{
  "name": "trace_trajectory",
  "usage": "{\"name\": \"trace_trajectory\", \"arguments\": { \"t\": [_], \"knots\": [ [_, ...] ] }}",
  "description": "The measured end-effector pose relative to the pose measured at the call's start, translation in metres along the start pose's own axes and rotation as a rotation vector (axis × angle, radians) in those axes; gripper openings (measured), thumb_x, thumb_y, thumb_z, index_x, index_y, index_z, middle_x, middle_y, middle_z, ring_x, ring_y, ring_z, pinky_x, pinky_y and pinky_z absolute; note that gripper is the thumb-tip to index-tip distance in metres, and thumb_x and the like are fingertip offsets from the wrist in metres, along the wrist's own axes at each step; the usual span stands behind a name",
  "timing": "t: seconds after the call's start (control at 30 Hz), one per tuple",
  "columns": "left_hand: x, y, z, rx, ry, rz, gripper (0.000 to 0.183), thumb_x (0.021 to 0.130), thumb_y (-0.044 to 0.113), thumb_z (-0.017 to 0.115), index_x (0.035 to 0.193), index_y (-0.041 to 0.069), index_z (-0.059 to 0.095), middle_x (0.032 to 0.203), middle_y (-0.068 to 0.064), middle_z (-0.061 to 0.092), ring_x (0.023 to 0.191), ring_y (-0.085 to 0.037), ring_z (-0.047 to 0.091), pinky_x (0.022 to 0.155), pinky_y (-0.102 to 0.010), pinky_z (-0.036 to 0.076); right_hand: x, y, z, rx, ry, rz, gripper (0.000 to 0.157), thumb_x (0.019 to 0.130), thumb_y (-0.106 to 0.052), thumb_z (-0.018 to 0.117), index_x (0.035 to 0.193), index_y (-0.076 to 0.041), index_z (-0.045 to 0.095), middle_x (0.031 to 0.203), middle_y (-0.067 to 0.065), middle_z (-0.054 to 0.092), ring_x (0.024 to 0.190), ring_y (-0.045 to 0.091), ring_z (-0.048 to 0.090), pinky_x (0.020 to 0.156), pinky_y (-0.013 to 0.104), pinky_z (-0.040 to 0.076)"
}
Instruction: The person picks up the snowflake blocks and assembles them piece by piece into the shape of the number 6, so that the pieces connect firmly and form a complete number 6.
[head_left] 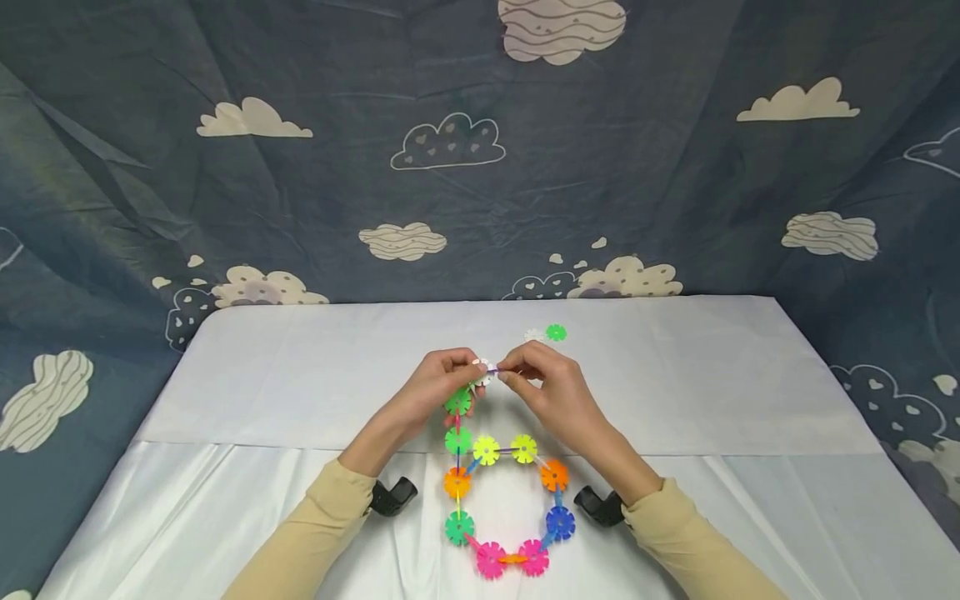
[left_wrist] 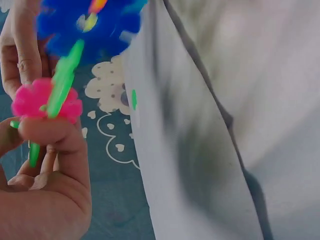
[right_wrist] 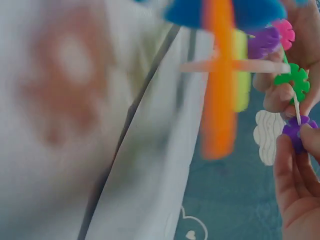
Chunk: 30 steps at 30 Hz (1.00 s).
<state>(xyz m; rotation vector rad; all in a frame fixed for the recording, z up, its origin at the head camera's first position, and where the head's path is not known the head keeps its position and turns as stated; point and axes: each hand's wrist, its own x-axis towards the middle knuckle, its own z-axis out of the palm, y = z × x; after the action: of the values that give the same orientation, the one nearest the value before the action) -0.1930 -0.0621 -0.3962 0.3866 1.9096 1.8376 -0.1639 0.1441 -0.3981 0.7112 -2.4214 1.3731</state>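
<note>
My left hand [head_left: 441, 385] pinches a white notched flower disc [head_left: 486, 377] at the top of a chain of linked plastic discs. My right hand [head_left: 551, 387] pinches a purple flower disc [right_wrist: 294, 131], seen edge-on from the head and meeting the white disc's right side. A green disc [right_wrist: 298, 82] links on below, close by my left fingers. Further down the chain, a pink disc [left_wrist: 65, 100] and a blue disc [left_wrist: 100, 30] show in the left wrist view. The chain runs into a ring of discs on the table, including a yellow disc [head_left: 486, 450] and an orange disc [head_left: 554, 475].
A loose green disc [head_left: 556, 332] and a loose white disc [head_left: 534, 335] lie beyond my hands. White cloth [head_left: 247, 375] covers the table, with a seam across it. Behind stands a dark cloud-patterned curtain [head_left: 330, 192]. A black mount [head_left: 393, 497] sits at my left wrist.
</note>
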Motion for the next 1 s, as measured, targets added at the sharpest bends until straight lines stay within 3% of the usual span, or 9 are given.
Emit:
{"name": "trace_trajectory", "arguments": {
  "t": [0.23,0.43,0.57,0.7,0.83,1.0],
  "knots": [
    [0.002,-0.007,-0.005,0.048,-0.01,-0.021,0.03,0.099,0.023,0.058,0.095,-0.007,0.055,0.082,-0.02,0.058,0.048,-0.02,0.048,0.039,-0.027,0.039,-0.002,0.019,-0.01,0.038,-0.072,0.207,0.019,0.09,-0.011,0.074,0.108,-0.011,0.07,0.104,-0.003,0.068,0.093,0.012,0.064,0.079,0.032,0.055],
    [0.002,-0.011,-0.009,0.072,0.01,-0.052,0.029,0.1,0.023,0.057,0.097,-0.006,0.056,0.088,-0.026,0.058,0.046,-0.017,0.046,0.04,-0.027,0.04,-0.006,0.043,-0.027,0.023,-0.094,0.341,0.019,0.093,-0.011,0.07,0.111,-0.006,0.07,0.105,0.007,0.07,0.085,0.021,0.065,0.073,0.031,0.054],
    [0.003,-0.013,-0.01,0.072,0.004,-0.043,0.03,0.099,0.024,0.058,0.1,-0.006,0.056,0.094,-0.03,0.057,0.047,-0.017,0.046,0.041,-0.027,0.04,0.0,0.057,-0.043,-0.021,-0.09,0.375,0.02,0.094,-0.012,0.067,0.113,-0.004,0.069,0.103,0.01,0.07,0.083,0.026,0.065,0.068,0.032,0.053],
    [0.004,-0.013,-0.01,0.092,0.014,-0.034,0.031,0.099,0.025,0.058,0.1,-0.006,0.057,0.097,-0.031,0.058,0.049,-0.017,0.046,0.044,-0.028,0.04,0.014,0.072,-0.057,-0.102,-0.099,0.362,0.021,0.095,-0.011,0.066,0.114,-0.003,0.068,0.105,0.011,0.07,0.09,0.026,0.065,0.072,0.037,0.053],
    [0.005,-0.013,-0.011,0.138,0.047,-0.031,0.032,0.098,0.025,0.059,0.101,-0.007,0.059,0.094,-0.025,0.063,0.058,-0.016,0.047,0.054,-0.028,0.04,0.028,0.09,-0.066,-0.178,-0.148,0.363,0.022,0.096,-0.009,0.064,0.117,-0.003,0.067,0.11,0.011,0.069,0.099,0.028,0.063,0.077,0.041,0.052],
    [0.005,-0.014,-0.011,0.15,0.066,-0.025,0.03,0.098,0.023,0.06,0.099,-0.007,0.061,0.088,-0.02,0.065,0.07,-0.019,0.051,0.068,-0.031,0.04,0.045,0.112,-0.068,-0.226,-0.219,0.43,0.026,0.096,-0.007,0.062,0.121,-0.004,0.065,0.117,0.012,0.066,0.105,0.029,0.06,0.084,0.042,0.05]
  ]
}}
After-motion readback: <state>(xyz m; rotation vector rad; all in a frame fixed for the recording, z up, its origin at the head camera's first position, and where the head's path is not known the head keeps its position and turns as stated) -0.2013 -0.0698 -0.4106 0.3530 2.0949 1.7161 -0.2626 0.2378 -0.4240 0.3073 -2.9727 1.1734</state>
